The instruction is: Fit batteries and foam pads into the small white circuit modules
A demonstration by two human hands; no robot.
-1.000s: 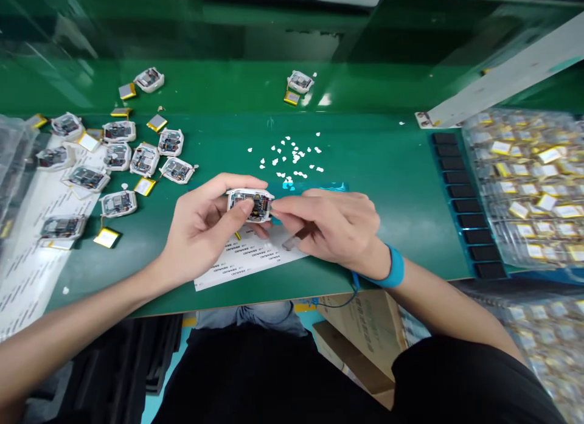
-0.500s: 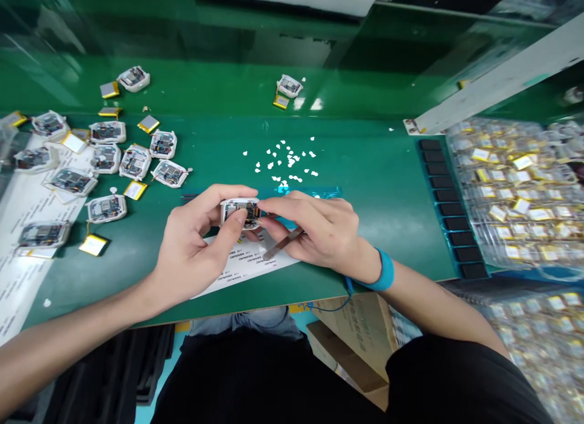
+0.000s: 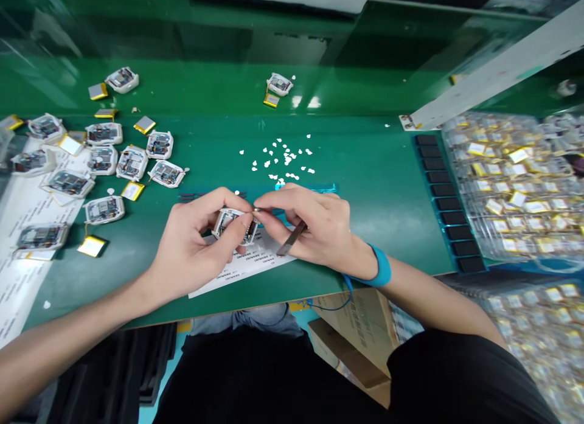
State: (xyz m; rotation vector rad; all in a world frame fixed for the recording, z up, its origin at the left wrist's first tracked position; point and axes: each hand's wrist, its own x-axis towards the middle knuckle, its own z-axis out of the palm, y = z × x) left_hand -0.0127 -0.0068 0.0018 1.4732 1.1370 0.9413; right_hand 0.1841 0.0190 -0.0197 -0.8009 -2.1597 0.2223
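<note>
My left hand point(image 3: 201, 241) is closed around a small white watch case point(image 3: 223, 221) with an exposed circuit board, thumb across its face. My right hand point(image 3: 310, 226) has thumb and forefinger pinched at the case's upper right edge, on something too small to make out. A flat metal tool, apparently tweezers point(image 3: 292, 238), is tucked in the same hand, with its broad end pointing down and left. Below the hands lies a white printed sheet point(image 3: 237, 269). Small white round pieces point(image 3: 287, 159) are scattered on the green mat beyond them.
Several open watch cases point(image 3: 104, 210) with yellow-edged batteries point(image 3: 93, 246) lie at left, some on a paper sheet point(image 3: 22, 278). Another case point(image 3: 279, 84) sits at the back. A row of black blocks point(image 3: 449, 203) and clear trays of batteries point(image 3: 506, 193) stand at right.
The watch case has tilted and moved slightly down and left in my left hand. My right fingertips have moved to its upper edge, and the tweezers have swung a little right.
</note>
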